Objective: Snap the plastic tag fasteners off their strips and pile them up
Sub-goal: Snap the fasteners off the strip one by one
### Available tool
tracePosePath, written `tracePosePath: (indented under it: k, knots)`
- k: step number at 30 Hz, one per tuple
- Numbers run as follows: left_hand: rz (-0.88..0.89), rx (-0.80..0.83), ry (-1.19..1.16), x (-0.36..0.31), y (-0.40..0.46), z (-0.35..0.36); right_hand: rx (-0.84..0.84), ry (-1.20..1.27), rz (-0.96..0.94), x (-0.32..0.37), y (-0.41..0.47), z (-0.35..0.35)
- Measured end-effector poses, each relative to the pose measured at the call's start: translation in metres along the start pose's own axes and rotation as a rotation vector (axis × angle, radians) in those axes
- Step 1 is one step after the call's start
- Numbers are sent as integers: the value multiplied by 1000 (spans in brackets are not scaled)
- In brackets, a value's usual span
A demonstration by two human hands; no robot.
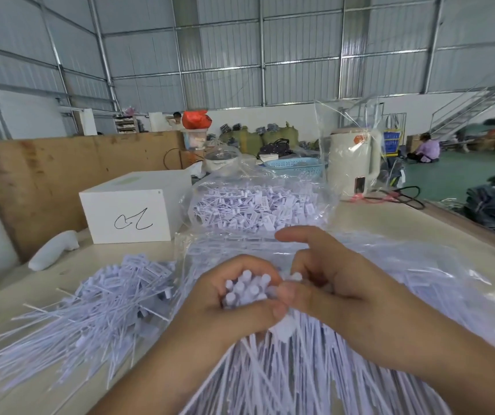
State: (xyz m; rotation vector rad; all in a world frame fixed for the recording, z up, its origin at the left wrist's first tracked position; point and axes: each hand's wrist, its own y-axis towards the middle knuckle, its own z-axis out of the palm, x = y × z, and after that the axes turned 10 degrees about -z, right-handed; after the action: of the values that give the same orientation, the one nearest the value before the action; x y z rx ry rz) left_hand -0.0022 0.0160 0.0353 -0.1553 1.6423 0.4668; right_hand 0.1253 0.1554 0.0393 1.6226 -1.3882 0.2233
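Tabletop (390, 223) beige, in metal-walled warehouse. Left hand (234, 304) curled round fastener bundle (249, 290) at near edge; right hand (324, 283) pinches it, index finger raised. Loose fastener pile (96, 307) near-left, white box (135, 208) behind.

Two bare hands meet at the near centre, forearms coming in from the bottom edge.

The left hand (234, 298) is curled into a loose fist, thumb lying across the near side, and grips a bundle of fasteners (247, 287) whose ends stick up out of it. The right hand (327, 283) sits just right of it, touching it, back of the hand up, fingertips (283, 295) pinching at the bundle while the index finger reaches out to the far left.
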Motion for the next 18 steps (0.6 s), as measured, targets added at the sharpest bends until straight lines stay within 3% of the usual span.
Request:
tracePosePath:
  k: [4, 10, 16, 18]
  knots:
    - [-79, 216, 72, 0, 0, -10, 40, 107, 29, -3, -2, 3]
    - [-128, 336, 70, -5, -2, -18, 40, 131, 8, 3, 0, 6]
    - [-95, 380, 118, -5, -2, -15, 358, 76, 224, 9, -1, -18]
    - [-87, 280, 109, -3, -1, -9, 302, 72, 218, 8, 1, -21]
